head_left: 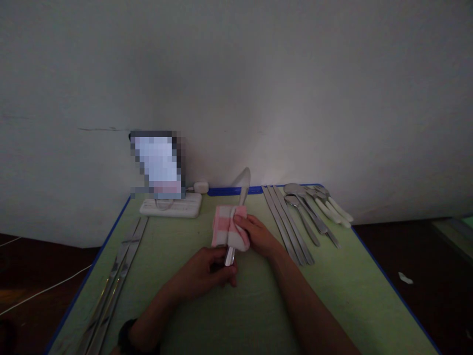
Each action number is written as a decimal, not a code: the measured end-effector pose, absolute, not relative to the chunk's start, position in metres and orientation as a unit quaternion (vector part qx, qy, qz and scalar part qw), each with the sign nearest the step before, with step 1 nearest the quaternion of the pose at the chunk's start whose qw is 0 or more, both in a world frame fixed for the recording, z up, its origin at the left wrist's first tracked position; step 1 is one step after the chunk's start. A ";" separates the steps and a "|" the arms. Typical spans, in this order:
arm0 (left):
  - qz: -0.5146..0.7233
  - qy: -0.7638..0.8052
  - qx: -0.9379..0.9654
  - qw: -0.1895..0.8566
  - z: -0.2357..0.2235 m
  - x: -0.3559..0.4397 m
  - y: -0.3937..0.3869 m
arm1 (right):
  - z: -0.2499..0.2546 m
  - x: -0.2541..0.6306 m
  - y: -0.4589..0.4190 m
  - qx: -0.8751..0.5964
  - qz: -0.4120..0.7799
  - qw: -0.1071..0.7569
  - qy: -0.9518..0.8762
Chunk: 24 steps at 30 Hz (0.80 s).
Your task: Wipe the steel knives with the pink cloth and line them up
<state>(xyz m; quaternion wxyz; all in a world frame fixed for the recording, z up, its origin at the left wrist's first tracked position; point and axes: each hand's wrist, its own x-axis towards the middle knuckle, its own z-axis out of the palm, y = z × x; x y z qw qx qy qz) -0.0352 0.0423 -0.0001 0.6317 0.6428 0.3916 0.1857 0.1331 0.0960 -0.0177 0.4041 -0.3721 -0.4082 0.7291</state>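
In the middle of the table a knife (pixel 244 187) with a pale, broad, curved blade points away from me, tilted up toward the wall. My left hand (pixel 212 271) grips its shiny metal handle (pixel 229 256) at the near end. A pink and white checked cloth (pixel 224 227) is wrapped round the knife's middle, hiding that part. My right hand (pixel 254 231) is closed on the cloth, thumb on top, pinching it around the knife.
Long metal utensils (pixel 118 273) lie at the left. Flat metal strips (pixel 286 224), spoons (pixel 303 219) and white-handled forks (pixel 334 209) lie at the right. A blurred screen (pixel 158 162) stands behind a white power strip (pixel 172 204). The blue-edged table (pixel 254 315) meets the wall.
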 end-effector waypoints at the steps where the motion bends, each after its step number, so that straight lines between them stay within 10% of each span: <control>1: 0.185 0.393 0.640 0.634 -0.001 -0.035 0.042 | -0.018 0.133 0.096 -0.370 0.730 0.403 -0.410; 24: 0.171 0.368 0.651 0.642 0.003 -0.038 0.041 | -0.017 0.132 0.095 -0.363 0.727 0.422 -0.402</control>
